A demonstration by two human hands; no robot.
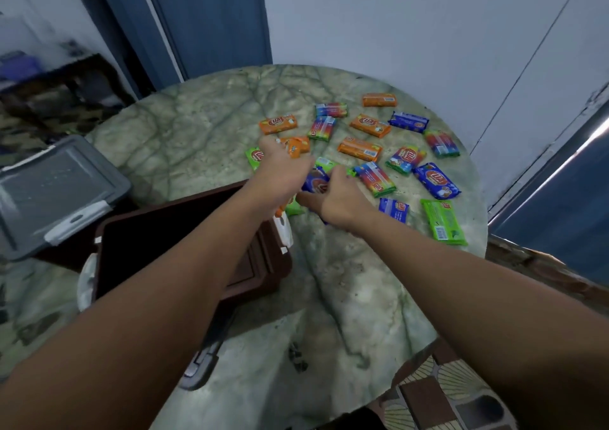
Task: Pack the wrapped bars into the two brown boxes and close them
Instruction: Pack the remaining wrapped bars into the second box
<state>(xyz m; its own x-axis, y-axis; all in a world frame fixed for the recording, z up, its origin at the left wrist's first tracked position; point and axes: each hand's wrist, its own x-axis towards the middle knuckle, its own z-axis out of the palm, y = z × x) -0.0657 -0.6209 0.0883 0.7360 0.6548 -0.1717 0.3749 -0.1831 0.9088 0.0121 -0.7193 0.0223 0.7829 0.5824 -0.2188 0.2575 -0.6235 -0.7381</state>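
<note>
Marble table [204,126] edge bare beyond scattered bars [361,148] (both hands blurred)

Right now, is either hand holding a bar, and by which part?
Cannot be told: the left hand and right hand reach among blurred wrapped bars, fingers hidden.

A round, green-veined marble surface [211,126] stands against a pale wall [412,24]. A blue door [214,17] rises behind its far edge. Patterned floor tiles [438,393] show past its near right edge.
</note>
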